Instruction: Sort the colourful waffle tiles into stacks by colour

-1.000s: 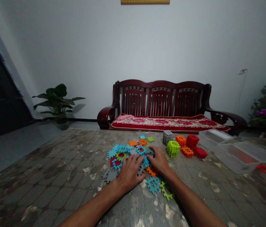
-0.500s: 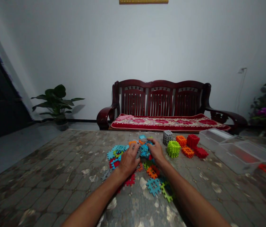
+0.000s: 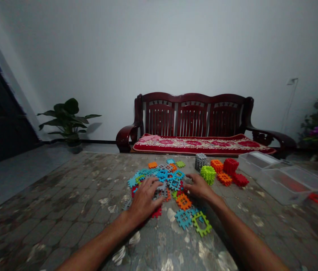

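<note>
A heap of flat interlocking plastic tiles (image 3: 163, 177) in blue, grey, orange, red and green lies on the stone-patterned table (image 3: 63, 210). My left hand (image 3: 144, 199) rests palm down on the near left part of the heap, fingers spread over grey and blue tiles. My right hand (image 3: 198, 187) lies on the heap's right side, fingers stretched toward the tiles, holding nothing I can see. An orange tile (image 3: 183, 201), a blue tile (image 3: 183, 219) and a green tile (image 3: 202, 224) lie just in front of my hands.
Assembled cubes stand beyond my right hand: green (image 3: 208, 174), grey (image 3: 200, 161), orange (image 3: 216, 166) and red (image 3: 230, 166). Clear plastic boxes (image 3: 285, 178) sit at the right. A dark wooden bench (image 3: 192, 120) and a potted plant (image 3: 68, 118) are behind the table.
Both hands have drawn back toward me over the heap and spread apart. The tiles have shifted, and a green frame tile now lies exposed at the near right.
</note>
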